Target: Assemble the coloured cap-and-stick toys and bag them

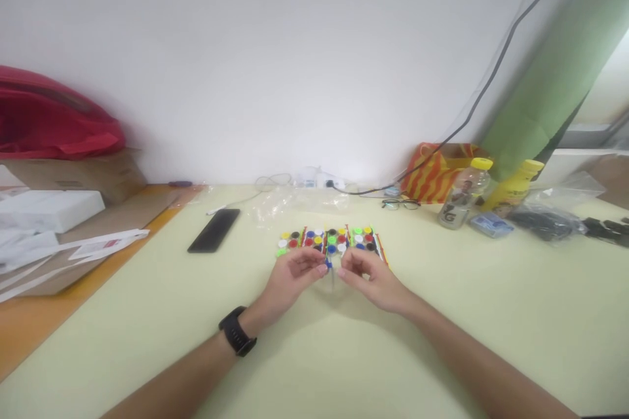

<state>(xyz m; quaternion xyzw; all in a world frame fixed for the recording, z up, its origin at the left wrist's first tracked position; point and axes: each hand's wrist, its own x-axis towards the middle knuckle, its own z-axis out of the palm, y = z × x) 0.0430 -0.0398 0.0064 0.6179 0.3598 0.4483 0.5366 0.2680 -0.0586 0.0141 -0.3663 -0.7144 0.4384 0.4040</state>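
My left hand [295, 275] is closed in a pinch, with a small blue piece [329, 264] at the tips of its thumb and finger. Its exact shape is too small to tell. Just to the right, my right hand [369, 277] has its fingers curled and thumb drawn in close to them; whatever is between them, if anything, I cannot make out. Right behind both hands lie rows of small round coloured discs [332, 240], in red, blue, yellow, green, white and black. Red and white strips [379, 245] run between groups of them. My hands hide the near part of the rows.
A black phone [214, 230] lies left on the pale table [314, 366]. Clear plastic wrap [295, 204] and eyeglasses [400, 203] are near the wall. At right stand a clear bottle [462, 196], a yellow bottle [514, 190] and a striped bag [427, 177]. Cardboard [98, 242] lies far left.
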